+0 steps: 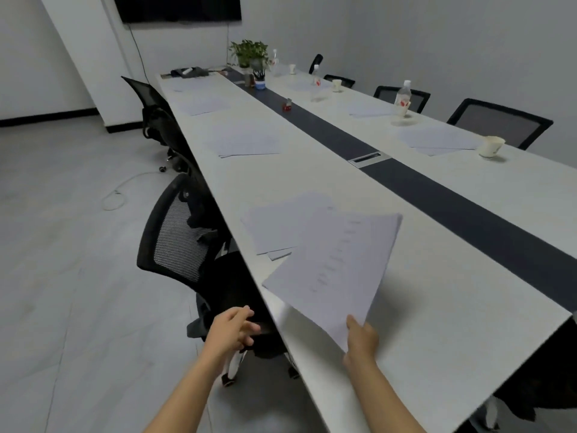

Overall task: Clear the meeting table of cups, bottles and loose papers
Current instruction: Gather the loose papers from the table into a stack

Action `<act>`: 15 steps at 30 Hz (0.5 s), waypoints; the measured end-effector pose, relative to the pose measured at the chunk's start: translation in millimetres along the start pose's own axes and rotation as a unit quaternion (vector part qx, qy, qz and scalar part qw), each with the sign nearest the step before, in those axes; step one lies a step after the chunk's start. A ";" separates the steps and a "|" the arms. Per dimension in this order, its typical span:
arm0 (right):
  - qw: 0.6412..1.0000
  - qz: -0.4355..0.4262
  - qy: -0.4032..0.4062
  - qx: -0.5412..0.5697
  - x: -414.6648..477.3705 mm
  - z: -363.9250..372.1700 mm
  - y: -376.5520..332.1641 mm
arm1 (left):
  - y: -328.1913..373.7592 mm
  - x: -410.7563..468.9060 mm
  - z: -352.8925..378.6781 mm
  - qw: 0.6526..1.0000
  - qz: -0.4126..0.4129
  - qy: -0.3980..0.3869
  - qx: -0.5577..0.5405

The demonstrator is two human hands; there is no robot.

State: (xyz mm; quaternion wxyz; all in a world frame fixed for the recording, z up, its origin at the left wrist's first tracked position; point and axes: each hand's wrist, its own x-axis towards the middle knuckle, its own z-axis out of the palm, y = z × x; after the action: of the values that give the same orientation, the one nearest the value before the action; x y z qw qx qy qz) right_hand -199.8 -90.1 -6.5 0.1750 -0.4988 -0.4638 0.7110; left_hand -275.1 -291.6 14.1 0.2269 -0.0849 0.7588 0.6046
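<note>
Fingers (249, 327) of the left hand (232, 328) hang loose (empty); the right hand (362, 339) pinches papers (334, 267) mid-gathering; the next stack (281, 226) probably needs lifting.

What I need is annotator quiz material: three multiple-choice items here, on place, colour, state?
1. The left hand is: A. above the chair B. on a cup C. on a bottle
2. The table's centre strip is: A. red B. dark grey C. green
3. The right hand is: A. empty B. holding a sheaf of papers C. holding a bottle
Answers: A, it hovers off the table edge; B, dark between white halves; B, its thumb pinches the sheaf's corner.
</note>
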 end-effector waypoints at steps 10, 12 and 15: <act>0.980 0.053 0.159 0.107 22.4 44.0 -19.2 | 31.2 89.9 -28.5 0.988 0.056 -0.076 0.126; 0.977 0.059 0.166 0.118 32.0 48.7 -23.9 | 35.5 104.6 -21.8 0.978 0.084 -0.092 0.168; 0.972 0.072 0.180 0.132 58.7 64.9 -30.4 | 40.6 137.8 -15.4 0.946 0.118 -0.109 0.281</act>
State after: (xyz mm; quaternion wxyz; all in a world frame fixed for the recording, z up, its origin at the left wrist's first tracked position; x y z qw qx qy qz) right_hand -288.8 -64.3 -8.5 0.2681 -0.6235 -0.2893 0.6750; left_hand -416.9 -275.9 -9.3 0.2496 0.1394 0.8733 0.3946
